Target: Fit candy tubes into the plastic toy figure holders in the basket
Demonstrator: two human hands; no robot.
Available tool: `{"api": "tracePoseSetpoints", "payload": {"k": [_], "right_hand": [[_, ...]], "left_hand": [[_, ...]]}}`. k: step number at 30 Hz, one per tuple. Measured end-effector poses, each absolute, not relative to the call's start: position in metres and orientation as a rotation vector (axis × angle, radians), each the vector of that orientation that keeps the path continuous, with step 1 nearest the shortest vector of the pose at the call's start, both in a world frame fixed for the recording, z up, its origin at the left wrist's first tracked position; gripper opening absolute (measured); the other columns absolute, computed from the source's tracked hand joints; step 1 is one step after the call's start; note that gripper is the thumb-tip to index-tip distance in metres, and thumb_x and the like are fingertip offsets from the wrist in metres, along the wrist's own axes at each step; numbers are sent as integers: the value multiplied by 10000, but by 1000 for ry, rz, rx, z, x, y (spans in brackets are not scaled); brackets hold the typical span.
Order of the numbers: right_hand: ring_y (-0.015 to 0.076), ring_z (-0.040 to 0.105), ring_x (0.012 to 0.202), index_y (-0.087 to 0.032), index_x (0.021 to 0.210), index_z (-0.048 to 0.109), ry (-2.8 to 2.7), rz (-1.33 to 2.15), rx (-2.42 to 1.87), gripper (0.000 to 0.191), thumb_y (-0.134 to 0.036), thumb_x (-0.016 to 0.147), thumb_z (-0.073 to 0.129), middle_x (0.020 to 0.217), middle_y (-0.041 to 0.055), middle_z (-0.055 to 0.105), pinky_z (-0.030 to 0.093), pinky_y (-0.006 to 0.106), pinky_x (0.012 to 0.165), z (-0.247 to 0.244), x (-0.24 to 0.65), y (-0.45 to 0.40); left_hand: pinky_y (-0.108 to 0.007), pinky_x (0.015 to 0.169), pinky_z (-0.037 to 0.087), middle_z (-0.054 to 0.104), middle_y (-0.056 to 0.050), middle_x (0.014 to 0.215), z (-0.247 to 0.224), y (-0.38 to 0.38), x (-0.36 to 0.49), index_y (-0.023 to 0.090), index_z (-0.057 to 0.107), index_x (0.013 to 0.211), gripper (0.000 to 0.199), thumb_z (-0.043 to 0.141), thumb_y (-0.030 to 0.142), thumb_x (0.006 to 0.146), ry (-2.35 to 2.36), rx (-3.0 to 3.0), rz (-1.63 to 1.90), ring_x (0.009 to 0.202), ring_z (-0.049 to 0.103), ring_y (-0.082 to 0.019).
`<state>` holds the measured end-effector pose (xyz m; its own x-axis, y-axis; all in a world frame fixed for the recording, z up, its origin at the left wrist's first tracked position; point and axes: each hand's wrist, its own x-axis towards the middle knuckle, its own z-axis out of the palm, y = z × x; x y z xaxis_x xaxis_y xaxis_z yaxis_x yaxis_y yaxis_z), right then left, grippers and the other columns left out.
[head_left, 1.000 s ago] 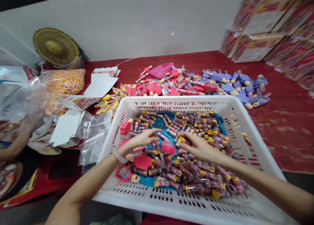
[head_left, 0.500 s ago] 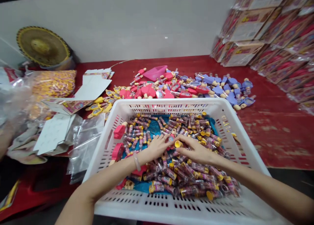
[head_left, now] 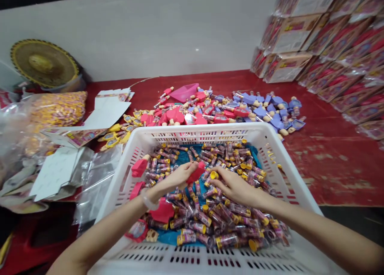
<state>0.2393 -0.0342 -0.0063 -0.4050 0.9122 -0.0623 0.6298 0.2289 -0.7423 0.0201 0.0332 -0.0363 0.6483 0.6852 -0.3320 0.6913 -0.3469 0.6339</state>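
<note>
My left hand [head_left: 183,176] pinches a red plastic toy piece [head_left: 197,172] over the middle of the white basket [head_left: 271,143]. My right hand [head_left: 237,186], just to its right, has its thumb and fingers closed around a small yellow-capped tube [head_left: 214,175]. The tube's yellow end faces me and its body is mostly hidden. A narrow gap separates the two hands. Beneath them, many clear tubes with yellow ends [head_left: 228,240] lie loose on a blue sheet [head_left: 172,238]. Several red toy pieces [head_left: 162,211] rest along the basket's left side.
Behind the basket, red, yellow and purple toy pieces [head_left: 259,112] are heaped on the red table [head_left: 339,167]. White cards [head_left: 57,171], clear plastic bags [head_left: 97,175] and a bag of yellow pieces [head_left: 57,109] lie left. Wrapped packages [head_left: 291,67] are stacked at right.
My left hand has drawn leftward with the red toy piece, away from my right hand. My right hand still holds the yellow-capped tube. The view has shifted slightly.
</note>
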Motion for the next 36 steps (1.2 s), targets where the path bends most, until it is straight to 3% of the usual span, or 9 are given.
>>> {"api": "tracePoseSetpoints", "payload": {"k": [3,6,13,18,24,30,36], "right_hand": [[199,611,817,-171,1182,482,-2222,954,-1293,286,-342,959,432,928,80,648,451,321,740,-9,239,-36],[170,607,743,-159,1162,489,-2302,890,-1170,280,-344,960,429,919,79,649,444,291,672,-10,236,-40],[148,570,610,-140,1051,520,-2557,695,-980,284,-383,972,395,769,52,645,363,274,550,-8,233,-53],[142,518,522,-140,919,514,-2688,488,-863,219,-295,975,369,685,46,609,308,291,474,-5,227,-66],[172,532,542,-90,1014,529,-2769,253,-744,233,-253,982,365,695,73,619,371,326,471,9,225,-80],[215,583,586,7,1078,542,-2872,5,-661,281,-99,930,328,743,136,651,403,353,473,16,221,-93],[190,545,575,-55,1026,557,-2877,56,-658,242,-166,962,352,736,110,644,387,348,485,11,219,-97]], "left_hand": [[-240,562,424,581,0,761,-2,12,-3,159,522,1081,476,413,586,903,908,1804,4,599,535,-121],[-278,711,440,606,-22,949,22,-7,-11,197,529,1135,435,608,490,823,948,1788,172,796,560,-157],[-267,653,383,612,-26,888,30,-14,-10,195,548,968,367,549,544,857,869,2088,30,763,560,-167],[-254,560,312,591,-9,777,31,-21,-9,195,554,890,434,507,623,839,888,2023,-162,670,535,-157],[-225,526,324,577,18,758,34,-26,-6,186,568,840,505,533,686,772,877,1694,-285,648,512,-123],[-218,482,314,537,29,706,36,-28,-7,193,573,834,478,576,663,748,888,1582,-388,588,470,-105],[-216,381,267,439,68,529,31,-29,-4,207,522,835,447,575,644,758,816,1262,-488,409,386,-90]]}}
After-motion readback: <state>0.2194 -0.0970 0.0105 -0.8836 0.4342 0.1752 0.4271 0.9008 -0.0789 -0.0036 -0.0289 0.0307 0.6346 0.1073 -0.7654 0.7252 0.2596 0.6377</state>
